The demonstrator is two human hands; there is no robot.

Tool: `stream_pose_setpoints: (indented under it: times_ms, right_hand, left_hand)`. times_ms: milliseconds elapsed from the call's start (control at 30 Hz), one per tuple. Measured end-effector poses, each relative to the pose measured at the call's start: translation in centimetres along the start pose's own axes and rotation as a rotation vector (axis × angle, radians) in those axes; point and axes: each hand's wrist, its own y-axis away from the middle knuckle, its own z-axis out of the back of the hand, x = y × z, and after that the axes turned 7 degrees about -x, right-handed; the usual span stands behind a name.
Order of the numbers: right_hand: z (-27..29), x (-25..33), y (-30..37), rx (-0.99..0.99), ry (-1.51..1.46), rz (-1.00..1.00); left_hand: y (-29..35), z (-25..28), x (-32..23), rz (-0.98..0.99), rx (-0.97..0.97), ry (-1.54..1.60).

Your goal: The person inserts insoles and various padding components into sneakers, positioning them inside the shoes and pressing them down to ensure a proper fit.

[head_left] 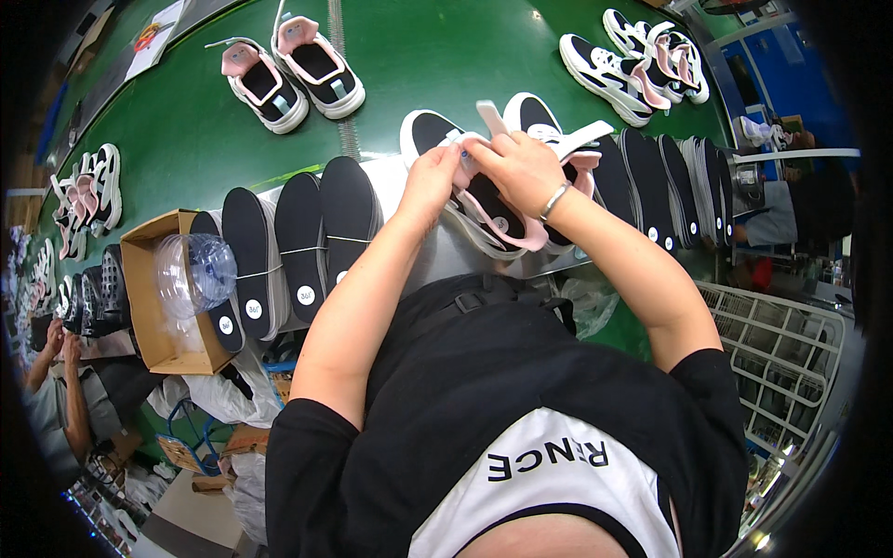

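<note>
A black and white sneaker with pink lining (484, 209) lies in front of me at the table's near edge, its toe pointing away. My left hand (433, 186) is closed, pinching the light-coloured tongue of this sneaker from the left. From the right, my right hand (521, 172) pinches the same part, and its fingertips meet those of the left. My fingers partly hide what they grip. Just right of it stands the matching sneaker (532, 113), its white strap (586, 138) lifted and loose. My right hand and wrist cover part of that second sneaker.
Stacks of black insoles (251, 251) stand left of my arms, with more insoles (642, 186) on the right. An open cardboard box (153, 321) holds clear plastic. Sneakers (293, 70) rest farther back on the green table (446, 51). Another person's hands (60, 344) show at far left.
</note>
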Motion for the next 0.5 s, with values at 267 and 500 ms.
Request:
stream_pose_setpoints:
  times_ms: [267, 500]
  right_hand:
    - [-1.5, -1.6, -1.7, 0.175, -0.215, -0.297]
    - [3.4, -4.0, 1.6, 0.250, -1.034, -0.647]
  left_hand:
    - [-0.7, -0.4, -0.9, 0.054, 0.006, 0.050]
    - [0.0, 1.9, -2.9, -0.316, -0.220, -0.320]
